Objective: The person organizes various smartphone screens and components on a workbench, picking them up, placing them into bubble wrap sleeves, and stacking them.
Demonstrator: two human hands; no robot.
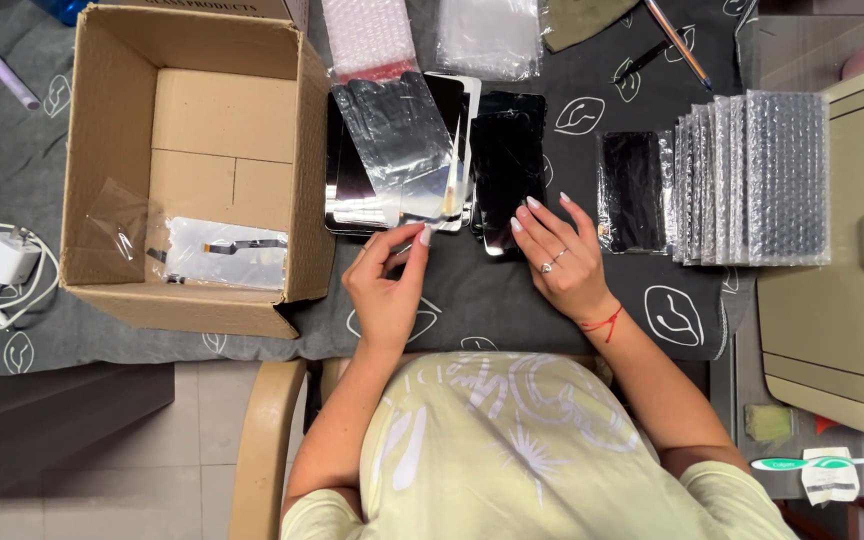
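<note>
My left hand [387,285] pinches the lower end of a clear plastic film sheet [397,140] that lies over a stack of black phone screens [352,195]. My right hand [562,255] rests fingers-down on the bottom edge of a separate black phone screen [505,165] lying flat on the dark grey cloth [592,120]. Both hands are close together near the table's front edge.
An open cardboard box [112,150] at left holds peeled films [227,252]. A row of bubble-wrapped screens [752,180] stands at right beside a beige machine [852,260]. Bubble bags [367,35] lie at the back. A white charger with cable [2,258] sits far left.
</note>
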